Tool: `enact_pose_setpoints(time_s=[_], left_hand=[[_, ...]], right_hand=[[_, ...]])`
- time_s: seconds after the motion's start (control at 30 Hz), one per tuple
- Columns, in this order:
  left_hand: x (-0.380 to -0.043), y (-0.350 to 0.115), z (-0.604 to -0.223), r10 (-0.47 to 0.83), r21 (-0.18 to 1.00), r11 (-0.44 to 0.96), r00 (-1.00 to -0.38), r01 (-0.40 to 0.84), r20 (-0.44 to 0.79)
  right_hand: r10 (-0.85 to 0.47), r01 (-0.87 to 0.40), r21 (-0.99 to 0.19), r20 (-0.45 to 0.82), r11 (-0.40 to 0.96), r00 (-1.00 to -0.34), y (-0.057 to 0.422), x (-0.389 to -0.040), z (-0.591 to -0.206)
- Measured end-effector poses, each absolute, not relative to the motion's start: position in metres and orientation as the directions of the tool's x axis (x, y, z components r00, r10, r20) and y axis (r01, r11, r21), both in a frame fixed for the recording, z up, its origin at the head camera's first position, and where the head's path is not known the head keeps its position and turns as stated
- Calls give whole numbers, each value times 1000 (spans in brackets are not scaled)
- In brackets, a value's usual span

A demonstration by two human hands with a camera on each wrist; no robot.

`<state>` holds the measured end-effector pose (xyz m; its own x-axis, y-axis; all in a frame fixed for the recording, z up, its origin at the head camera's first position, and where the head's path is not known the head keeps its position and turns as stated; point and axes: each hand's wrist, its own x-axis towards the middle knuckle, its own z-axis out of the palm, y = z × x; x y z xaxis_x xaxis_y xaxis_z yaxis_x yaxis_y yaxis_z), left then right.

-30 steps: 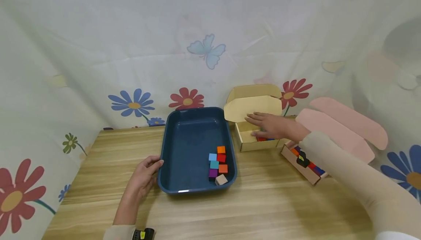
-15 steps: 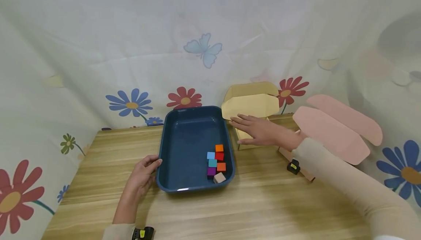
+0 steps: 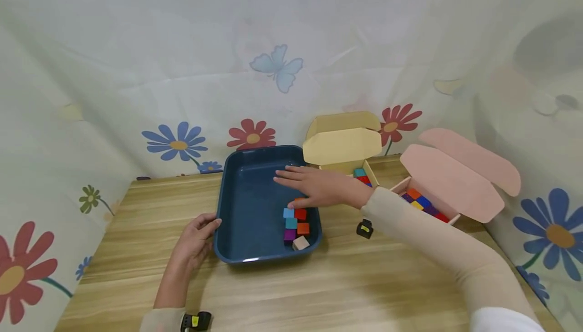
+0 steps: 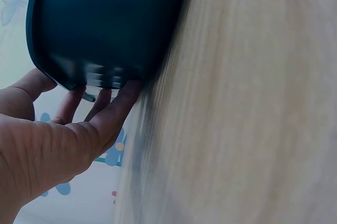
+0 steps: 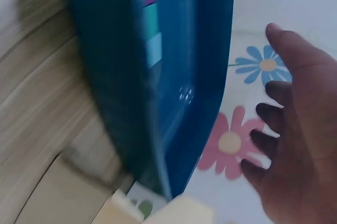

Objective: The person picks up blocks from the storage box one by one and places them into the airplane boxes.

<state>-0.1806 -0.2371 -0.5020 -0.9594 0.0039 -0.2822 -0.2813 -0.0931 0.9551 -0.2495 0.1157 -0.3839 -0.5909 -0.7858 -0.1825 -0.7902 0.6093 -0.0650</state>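
Observation:
A deep blue tray [image 3: 255, 190] lies on the wooden table. My left hand [image 3: 196, 241] grips its left side; in the left wrist view the thumb meets the rim and the fingertips [image 4: 131, 87] touch the outer wall of the tray [image 4: 110, 19]. Along the tray's right side sit several small cubes, among them a teal cube [image 3: 291, 223], a red cube [image 3: 300, 215] and a plain wooden cube [image 3: 301, 243]. Over them my right hand [image 3: 321, 186] is spread palm down, holding nothing and partly hiding an orange cube. The right wrist view shows its fingers [image 5: 271, 116] apart.
Behind the right hand stands a yellow cardboard box [image 3: 372, 172], lid raised, with coloured cubes inside. Farther right, a pink cardboard box [image 3: 434, 196] has its lid open and holds several cubes. A flowered cloth [image 3: 196, 99] hangs behind the table [image 3: 355, 281].
My right hand has moved left from inside the yellow box to above the tray, uncovering the cubes in both boxes. My left hand has kept its hold on the tray.

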Motion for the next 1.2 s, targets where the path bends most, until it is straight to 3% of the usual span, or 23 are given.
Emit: enact_pose_setpoints(time_s=[0.2,0.4,0.6,0.73,0.93,1.2], left_hand=[[-182,-237,-502,-1,954,-76,-957,-288,-289],[-184,-235,-502,4,951,-85,-955,-297,-298],[-183,-236,-500,14,951,-88,-955,-296,-296],[-183,-236,-498,18,950,-75,-953,-303,-302],[-184,-236,-497,24,952,-82,-956,-294,-293],[-183,-236,-499,14,951,-68,-954,-301,-300]], right_hand=[[-694,-682,-168,-323,711,-644,73,-267,-386],[-510,-486,-180,-461,855,-726,55,-281,-399],[-376,-358,-150,-575,921,-726,52,-280,-410],[-333,-362,-77,-602,929,-726,51,-280,-414],[-355,-417,-9,-539,909,-764,51,-279,-416],[-370,-407,-43,-514,912,-774,52,-281,-420]])
